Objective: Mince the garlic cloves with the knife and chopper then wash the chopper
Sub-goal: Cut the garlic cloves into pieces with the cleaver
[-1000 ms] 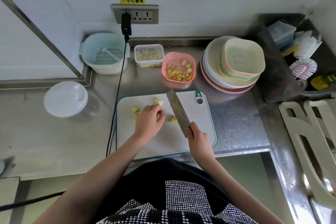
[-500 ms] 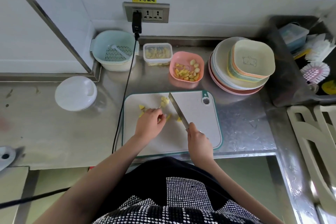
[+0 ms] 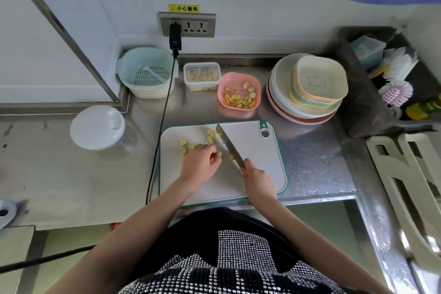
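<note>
Right hand point(image 3: 259, 178) wrapped tight round the handle of one knife point(image 3: 229, 146), blade edge down on the cutting board point(image 3: 253, 174), tip pointing away. Left hand point(image 3: 201, 163) resting on the board, fingers curled in close by the blade; hard to tell if anything sits under the fingertips. Garlic pieces point(image 3: 211, 136) lying on the board in small groups: three to the left of the hand, a little clump by the knife tip, one more beside the blade. One pink bowl point(image 3: 239, 94) of cut pieces just behind the board. One clear box point(image 3: 202, 76) beside it. One white chopper point(image 3: 97, 127) well off to the left on the steel counter point(image 3: 71, 174). One stack of plates and bowls point(image 3: 310, 88) at the right.
</note>
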The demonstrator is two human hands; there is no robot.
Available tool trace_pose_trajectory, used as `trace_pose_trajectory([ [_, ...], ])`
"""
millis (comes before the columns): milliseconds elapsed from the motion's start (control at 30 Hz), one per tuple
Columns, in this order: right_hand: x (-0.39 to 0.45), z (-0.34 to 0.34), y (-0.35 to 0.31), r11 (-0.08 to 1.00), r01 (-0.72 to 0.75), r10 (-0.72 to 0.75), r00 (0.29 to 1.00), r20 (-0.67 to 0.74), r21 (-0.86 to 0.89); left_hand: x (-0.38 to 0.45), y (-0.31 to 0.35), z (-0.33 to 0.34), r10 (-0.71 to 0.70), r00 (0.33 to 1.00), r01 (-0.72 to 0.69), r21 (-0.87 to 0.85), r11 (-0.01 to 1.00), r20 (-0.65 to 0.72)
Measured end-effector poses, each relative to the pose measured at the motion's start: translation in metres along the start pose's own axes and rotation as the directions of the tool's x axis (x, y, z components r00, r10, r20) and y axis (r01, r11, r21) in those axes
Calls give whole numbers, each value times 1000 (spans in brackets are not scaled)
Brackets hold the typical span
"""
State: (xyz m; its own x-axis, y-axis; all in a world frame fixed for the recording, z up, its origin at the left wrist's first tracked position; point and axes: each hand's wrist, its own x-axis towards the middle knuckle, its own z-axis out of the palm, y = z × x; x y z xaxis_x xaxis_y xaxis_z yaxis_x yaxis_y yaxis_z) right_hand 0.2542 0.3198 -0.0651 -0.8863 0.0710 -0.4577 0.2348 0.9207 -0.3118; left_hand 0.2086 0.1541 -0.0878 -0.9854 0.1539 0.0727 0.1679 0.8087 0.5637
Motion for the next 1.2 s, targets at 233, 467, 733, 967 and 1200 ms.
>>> trace_pose_trajectory([
  [233,0,-18,16,989,15,-7,998,-56,147,-6,1,6,15,1000,-15,-2,1000,3],
  [467,-8,-19,26,973,33,3,988,-154,229,-7,-5,14,16,999,-15,-13,1000,39],
  [733,-7,-3,24,1000,-8,6,996,-94,-25,7,9,4,327,936,-301,185,936,-132],
  [967,-4,-3,22,998,15,-21,996,-88,-62,49,45,3,285,864,-470,463,752,414],
  [1200,5,-4,24,996,34,-39,997,-64,-78,57,41,13,104,824,-414,467,781,557],
])
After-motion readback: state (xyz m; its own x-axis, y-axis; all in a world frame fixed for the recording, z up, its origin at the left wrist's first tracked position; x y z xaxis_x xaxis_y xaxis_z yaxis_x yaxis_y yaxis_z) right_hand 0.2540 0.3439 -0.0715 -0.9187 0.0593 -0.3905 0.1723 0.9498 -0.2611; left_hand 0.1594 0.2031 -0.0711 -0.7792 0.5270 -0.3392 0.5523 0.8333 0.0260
